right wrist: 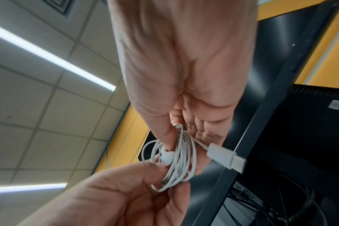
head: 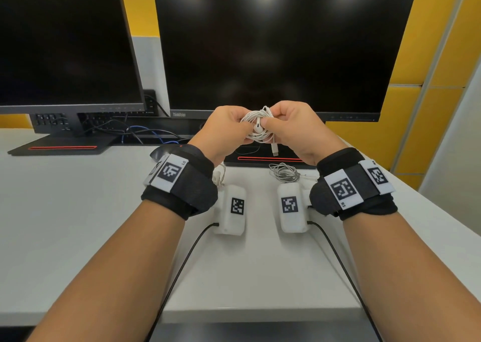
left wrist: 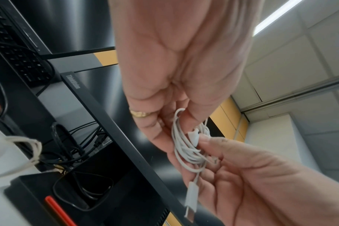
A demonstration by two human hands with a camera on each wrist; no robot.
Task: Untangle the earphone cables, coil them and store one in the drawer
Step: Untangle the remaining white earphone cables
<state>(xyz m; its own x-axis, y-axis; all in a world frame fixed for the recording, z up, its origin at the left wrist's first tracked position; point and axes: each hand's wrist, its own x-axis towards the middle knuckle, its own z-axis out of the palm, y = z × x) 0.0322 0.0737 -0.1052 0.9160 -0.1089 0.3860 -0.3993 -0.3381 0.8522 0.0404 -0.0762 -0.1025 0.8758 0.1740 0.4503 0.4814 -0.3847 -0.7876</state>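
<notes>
A white earphone cable (head: 256, 127) is wound into a small coil and held in the air in front of the middle monitor. My left hand (head: 246, 129) pinches the coil's left side and my right hand (head: 268, 125) pinches its right side, thumb on an earbud (right wrist: 167, 157). The coil's plug (head: 274, 150) hangs free below. In the left wrist view the coil (left wrist: 184, 146) lies across my left fingers. A second, grey earphone coil (head: 285, 172) rests on the desk under my right wrist. No drawer is in view.
Two dark monitors (head: 270, 45) stand at the back of the white desk (head: 78, 211), their stands (head: 59, 147) and loose black and blue cables (head: 145, 133) behind my hands. Another bit of white cable (head: 218, 176) lies under my left wrist. Yellow wall panels are at right.
</notes>
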